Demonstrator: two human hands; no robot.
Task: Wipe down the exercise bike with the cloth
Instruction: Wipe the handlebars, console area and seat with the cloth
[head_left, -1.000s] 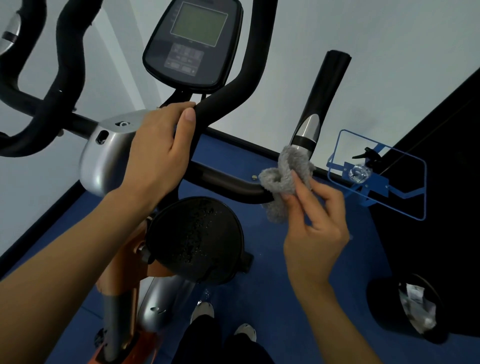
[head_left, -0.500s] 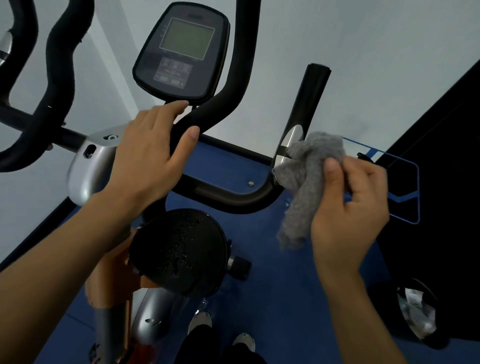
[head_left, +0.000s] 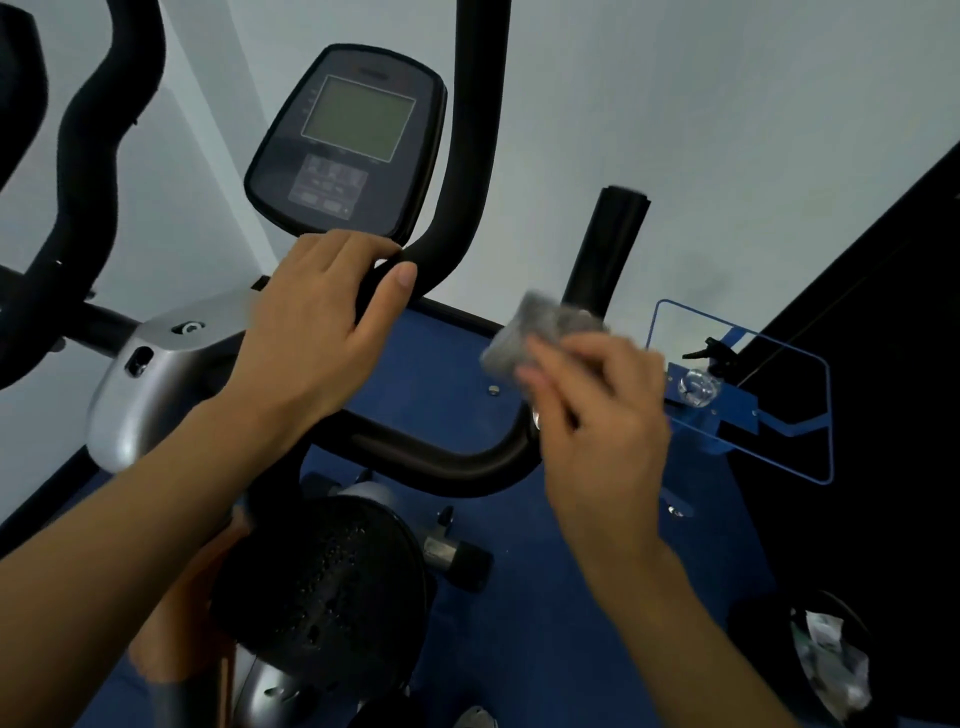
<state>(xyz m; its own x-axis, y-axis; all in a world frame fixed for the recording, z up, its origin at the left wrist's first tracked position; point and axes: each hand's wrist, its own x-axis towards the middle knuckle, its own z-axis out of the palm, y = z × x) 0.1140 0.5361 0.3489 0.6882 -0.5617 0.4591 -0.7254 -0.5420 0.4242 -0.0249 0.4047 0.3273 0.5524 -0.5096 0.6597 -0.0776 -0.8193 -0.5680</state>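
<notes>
The exercise bike's black handlebar (head_left: 431, 462) curves across the middle, with its console (head_left: 348, 140) above and a silver housing (head_left: 156, 374) at the left. My left hand (head_left: 317, 332) grips the inner black bar just below the console. My right hand (head_left: 592, 415) holds a grey cloth (head_left: 540, 327), blurred by motion, pressed against the lower part of the upright right grip (head_left: 608, 249). The grip's silver sensor band is hidden behind the cloth and fingers.
A round black disc (head_left: 322, 577) on the bike sits below the handlebar, above the blue floor (head_left: 519, 623). A blue wire frame with a spray bottle (head_left: 701, 384) stands at the right. A black bin (head_left: 826, 665) with rubbish is at the lower right, by a dark wall.
My right hand bunched the hanging cloth and moved it back against the right grip's lower part. The left hand stayed on the inner bar. The view shifted slightly.
</notes>
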